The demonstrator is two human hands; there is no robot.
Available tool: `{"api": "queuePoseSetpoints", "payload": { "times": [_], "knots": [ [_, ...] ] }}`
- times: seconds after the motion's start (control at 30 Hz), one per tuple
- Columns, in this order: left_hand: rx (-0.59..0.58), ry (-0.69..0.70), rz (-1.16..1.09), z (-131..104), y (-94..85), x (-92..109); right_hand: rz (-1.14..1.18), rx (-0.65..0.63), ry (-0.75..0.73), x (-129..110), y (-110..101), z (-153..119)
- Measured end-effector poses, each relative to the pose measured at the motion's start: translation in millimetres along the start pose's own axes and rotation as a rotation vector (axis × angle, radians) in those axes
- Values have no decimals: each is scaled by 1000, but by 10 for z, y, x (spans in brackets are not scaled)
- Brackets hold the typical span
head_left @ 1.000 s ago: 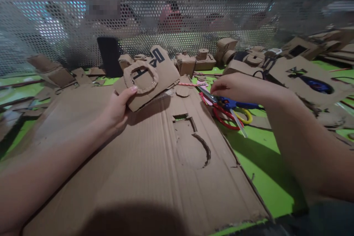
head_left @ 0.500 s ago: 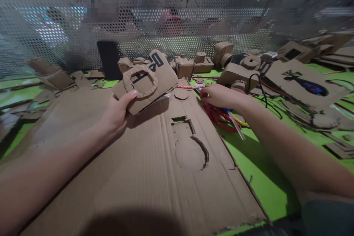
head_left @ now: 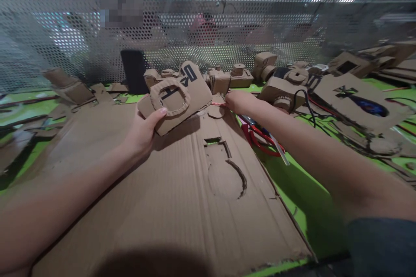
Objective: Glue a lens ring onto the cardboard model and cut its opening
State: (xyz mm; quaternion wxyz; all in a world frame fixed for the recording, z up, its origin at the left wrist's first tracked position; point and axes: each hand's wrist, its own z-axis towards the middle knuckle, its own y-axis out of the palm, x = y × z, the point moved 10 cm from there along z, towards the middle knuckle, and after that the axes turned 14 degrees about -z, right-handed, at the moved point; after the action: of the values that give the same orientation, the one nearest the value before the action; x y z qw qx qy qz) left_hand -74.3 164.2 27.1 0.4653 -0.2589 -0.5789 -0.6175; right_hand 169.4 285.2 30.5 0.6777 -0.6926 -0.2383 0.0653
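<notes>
Cardboard box (head_left: 199, 91) with a ring (head_left: 155, 98), gripped by the left hand (head_left: 146, 127) above the far end of the cardboard sheet (head_left: 130, 190). The right hand (head_left: 241, 102) has moved from the scissors (head_left: 246, 132), right of the sheet, to beside the striped stick (head_left: 218, 104) at its far-right corner; whether its fingers close cannot be told. Seemingly, 1 hand alone supports the box.

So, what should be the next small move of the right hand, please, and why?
I would probably close the right hand on the thin reddish stick. The stick's end lies at its fingers, and a firm grip is not visible. The left hand holds the ringed cardboard piece next to the stick's other end.
</notes>
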Motion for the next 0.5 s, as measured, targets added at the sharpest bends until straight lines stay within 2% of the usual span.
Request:
{"api": "queuePoseSetpoints", "payload": {
  "times": [0.13, 0.27, 0.33, 0.43, 0.5],
  "knots": [
    [74, 84, -37, 29, -49, 71, -41, -29, 42, 11, -66, -56],
    [121, 93, -71, 70, -118, 76, 48, 83, 70, 224, -366, -287],
    [158, 104, -89, 83, -166, 82, 444, 264, 169, 487, -613, -468],
    [155, 93, -89, 97, -176, 60, 768, 476, 255, 754, -848, -759],
    [145, 97, -80, 92, -173, 56, 943, 566, 245, 779, -912, -917]
  ]
}}
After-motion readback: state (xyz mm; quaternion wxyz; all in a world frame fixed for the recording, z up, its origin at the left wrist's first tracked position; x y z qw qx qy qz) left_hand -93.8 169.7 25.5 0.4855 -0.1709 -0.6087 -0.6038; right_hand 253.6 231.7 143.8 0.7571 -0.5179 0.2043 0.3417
